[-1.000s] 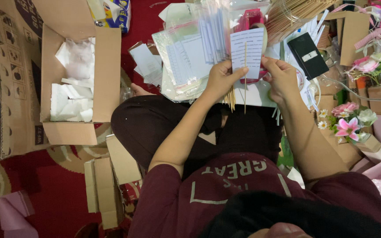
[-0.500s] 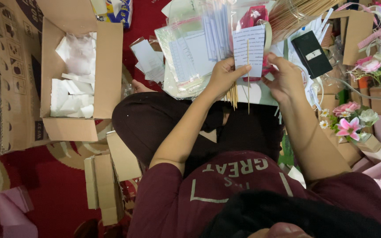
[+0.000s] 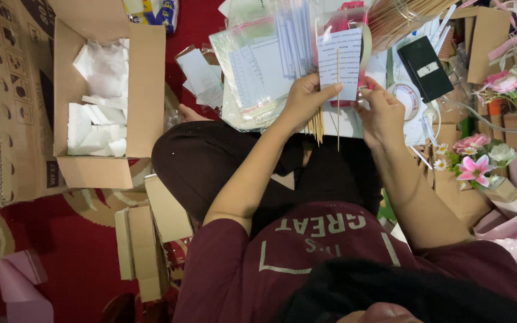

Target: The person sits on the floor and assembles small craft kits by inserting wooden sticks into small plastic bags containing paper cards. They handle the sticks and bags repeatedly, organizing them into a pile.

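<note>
Head view, looking down on a seated person in a maroon shirt, legs crossed on a red carpet (image 3: pixel 61 251).

Left hand (image 3: pixel 304 100) was closed around a bundle of thin wooden skewers (image 3: pixel 316 127), their ends pointing down toward the lap, while its thumb and fingers also pinched the lower left edge of a small printed paper card (image 3: pixel 341 63). The card was held upright, above the lap and in front of a pile of clear plastic sleeves (image 3: pixel 258 72).

Right hand (image 3: pixel 384 112) pinched the card's lower right corner, fingers curled tight. A single skewer (image 3: pixel 338 96) lay vertically down the card's middle, its lower end reaching below both hands. Which hand pressed it against the card could not be told.

Surroundings: an open cardboard box (image 3: pixel 145 84) with white foam pieces sat to the person's left. Flattened small cartons (image 3: pixel 145 245) lay near the left knee. A black rectangular case (image 3: pixel 424 67) lay just beyond the right hand, and pink artificial flowers (image 3: pixel 475 167) stood to the right.
</note>
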